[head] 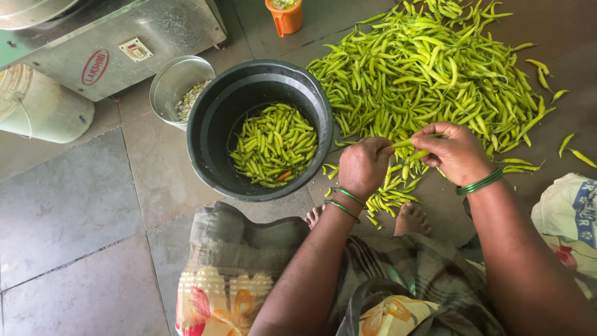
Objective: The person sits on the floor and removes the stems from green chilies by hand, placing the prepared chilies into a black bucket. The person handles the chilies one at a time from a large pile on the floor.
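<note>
Head view, looking straight down past my knees to the stone floor (68,205). My left hand (364,165) is curled into a loose fist, back of the hand upward, knuckles toward the heap; its fingers are closed together on green chillies, one of which (407,142) sticks out from the fist toward the other hand. My right hand (454,152) lies just beside it, wrist bent inward, thumb and fingers pinched on the far end of that same chilli, so the two hands almost touch. Both forearms run up from the lower edge of the picture, and each wrist carries thin green bangles (477,183). My bare toes (410,219) show directly below the hands.

The held chilli hangs over the near edge of a broad heap of green chillies (429,68) spread on the floor, which fills the upper right; a smaller cluster (388,198) lies between the hands and the toes.

To the left of the hands stands a black round tub (208,134), its bottom covered with a shallow layer of green chillies (275,144). Touching its upper left rim is a smaller metal pot (171,78) holding pale scraps I cannot identify. An orange cup (285,20) stands at the top edge, and a pale bucket (40,109) lies beside a steel machine (124,37) at upper left.
</note>
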